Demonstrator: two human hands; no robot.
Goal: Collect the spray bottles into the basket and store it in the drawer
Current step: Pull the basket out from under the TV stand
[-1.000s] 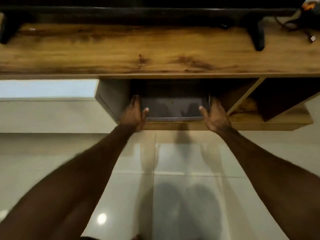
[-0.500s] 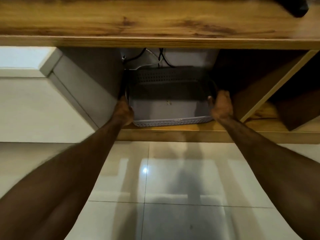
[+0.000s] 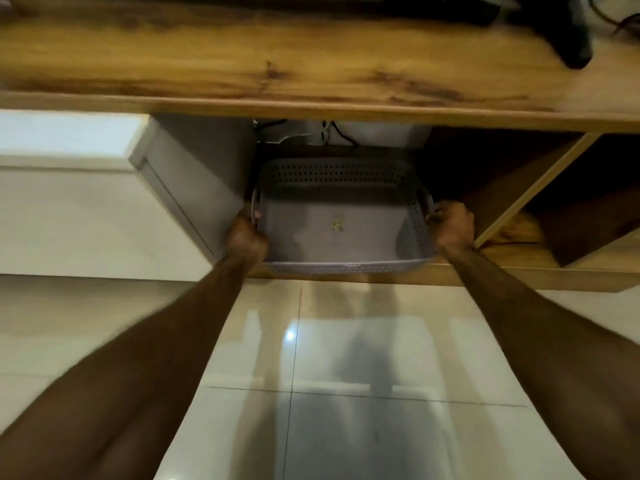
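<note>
- Floor (image 3: pixel 346 341): tiled, in front of the basket.
- Left hand (image 3: pixel 246 233) and right hand (image 3: pixel 453 227): each closed on a side rim of the one basket (image 3: pixel 339 230).
- Basket: one second ago barely visible in its wooden compartment, now exposed and empty; zero spray bottles visible, so collection probably just beginning.
- Cables (image 3: pixel 332 133): behind the basket.

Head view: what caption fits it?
Both hands, left and right, grip an empty grey basket in a wooden cabinet.
</note>
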